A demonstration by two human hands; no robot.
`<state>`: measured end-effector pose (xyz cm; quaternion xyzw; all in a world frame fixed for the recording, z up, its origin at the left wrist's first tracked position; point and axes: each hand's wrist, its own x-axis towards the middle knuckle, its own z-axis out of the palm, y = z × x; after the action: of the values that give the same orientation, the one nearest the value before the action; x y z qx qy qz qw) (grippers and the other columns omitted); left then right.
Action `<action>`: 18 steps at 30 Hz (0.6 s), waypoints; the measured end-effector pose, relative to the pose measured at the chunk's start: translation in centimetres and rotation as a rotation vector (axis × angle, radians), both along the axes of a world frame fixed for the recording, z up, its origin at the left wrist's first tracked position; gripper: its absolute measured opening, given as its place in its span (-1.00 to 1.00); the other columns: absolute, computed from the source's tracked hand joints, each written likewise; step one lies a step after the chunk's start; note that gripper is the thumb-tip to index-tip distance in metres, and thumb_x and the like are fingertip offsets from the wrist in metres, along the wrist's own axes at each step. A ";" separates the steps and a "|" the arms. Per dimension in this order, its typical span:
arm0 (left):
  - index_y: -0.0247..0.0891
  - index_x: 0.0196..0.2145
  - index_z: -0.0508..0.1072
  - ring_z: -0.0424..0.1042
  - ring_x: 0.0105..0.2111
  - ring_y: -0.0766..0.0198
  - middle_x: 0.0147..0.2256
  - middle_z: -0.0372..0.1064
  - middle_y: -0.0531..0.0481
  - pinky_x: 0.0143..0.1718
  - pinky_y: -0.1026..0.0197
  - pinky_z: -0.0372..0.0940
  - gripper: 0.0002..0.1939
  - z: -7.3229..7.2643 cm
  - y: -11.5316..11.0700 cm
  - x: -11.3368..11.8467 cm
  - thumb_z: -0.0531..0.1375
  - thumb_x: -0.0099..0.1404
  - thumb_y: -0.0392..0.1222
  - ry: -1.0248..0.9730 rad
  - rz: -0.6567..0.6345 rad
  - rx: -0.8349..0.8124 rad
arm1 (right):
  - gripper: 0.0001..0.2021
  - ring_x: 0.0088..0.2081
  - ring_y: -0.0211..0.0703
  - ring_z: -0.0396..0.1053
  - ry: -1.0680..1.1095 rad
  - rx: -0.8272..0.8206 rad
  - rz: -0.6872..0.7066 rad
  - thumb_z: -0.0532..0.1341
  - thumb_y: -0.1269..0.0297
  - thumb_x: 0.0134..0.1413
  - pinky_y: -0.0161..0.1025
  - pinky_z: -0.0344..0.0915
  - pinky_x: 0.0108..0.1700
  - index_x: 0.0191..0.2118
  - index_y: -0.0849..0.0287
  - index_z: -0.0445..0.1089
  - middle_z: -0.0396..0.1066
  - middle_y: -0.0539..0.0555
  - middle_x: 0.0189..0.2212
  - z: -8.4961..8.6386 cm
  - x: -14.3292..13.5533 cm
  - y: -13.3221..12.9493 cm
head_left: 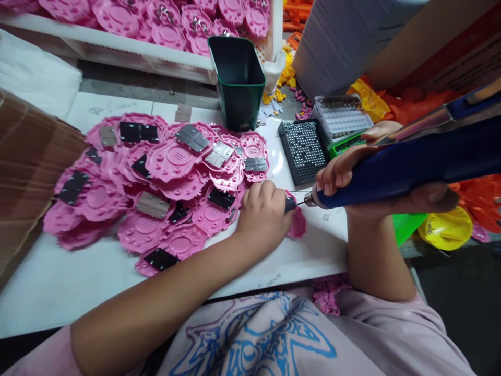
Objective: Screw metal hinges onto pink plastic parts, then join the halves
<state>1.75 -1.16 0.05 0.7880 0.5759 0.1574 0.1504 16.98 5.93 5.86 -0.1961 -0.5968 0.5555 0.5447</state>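
Note:
My right hand (342,169) is wrapped round a blue electric screwdriver (415,156), which lies nearly level with its bit pointing left. The thin bit reaches a small black plate (290,203) on a pink plastic part (298,224); whether it sits in a screw I cannot tell. My left hand (263,211) is closed over that part and holds it down on the white table, hiding most of it. Just left of it lies a heap of similar pink plastic parts (180,155), many carrying black or silver screwed-on plates.
Beyond the heap stands a dark green bin (240,99). A black screw tray (303,149) with rows of screws lies beside white trays (344,117). A white crate (172,60) of pink parts is at the back. A cardboard box (35,172) borders the left.

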 end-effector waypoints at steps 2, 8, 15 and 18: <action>-0.31 -0.29 0.36 0.18 -0.20 0.01 -0.26 0.25 -0.17 -0.22 0.02 0.16 -0.77 0.0 0.1 0.0 0.16 0.21 -0.07 -0.001 0.000 0.004 | -0.61 -0.68 -0.09 0.32 0.025 0.058 0.064 0.17 -0.10 -0.16 -0.14 0.28 -0.68 -0.29 0.08 0.40 0.38 0.01 -0.63 -0.1 0.2 0.3; -0.30 -0.29 0.36 0.18 -0.21 0.01 -0.27 0.24 -0.17 -0.22 0.01 0.15 -0.76 0.0 0.2 0.0 0.15 0.22 -0.06 0.014 0.003 -0.006 | -0.55 -0.58 -0.07 0.39 -0.002 0.141 0.235 0.11 -0.12 -0.12 -0.13 0.33 -0.62 -0.29 0.17 0.44 0.39 0.07 -0.56 -1.0 1.0 0.8; -0.30 -0.26 0.36 0.17 -0.21 0.01 -0.25 0.24 -0.17 -0.22 0.01 0.14 -0.73 -0.1 0.1 0.0 0.13 0.24 -0.02 0.037 -0.020 -0.010 | -0.48 -0.66 -0.04 0.37 0.093 -0.026 0.159 0.26 -0.16 -0.25 -0.09 0.33 -0.64 -0.22 0.13 0.40 0.40 0.02 -0.61 -1.5 1.2 0.5; -0.30 -0.24 0.36 0.17 -0.21 0.00 -0.24 0.24 -0.17 -0.21 0.01 0.14 -0.72 -0.1 0.1 0.0 0.10 0.26 -0.01 0.038 -0.020 -0.012 | -0.45 -0.66 -0.06 0.36 0.097 -0.021 0.239 0.25 -0.18 -0.23 -0.10 0.32 -0.64 -0.18 0.14 0.39 0.39 0.01 -0.61 -1.7 1.3 0.5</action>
<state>1.75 -1.07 -0.06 0.7957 0.5717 0.1372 0.1458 18.27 6.48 4.12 -0.1023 -0.5831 0.6314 0.5009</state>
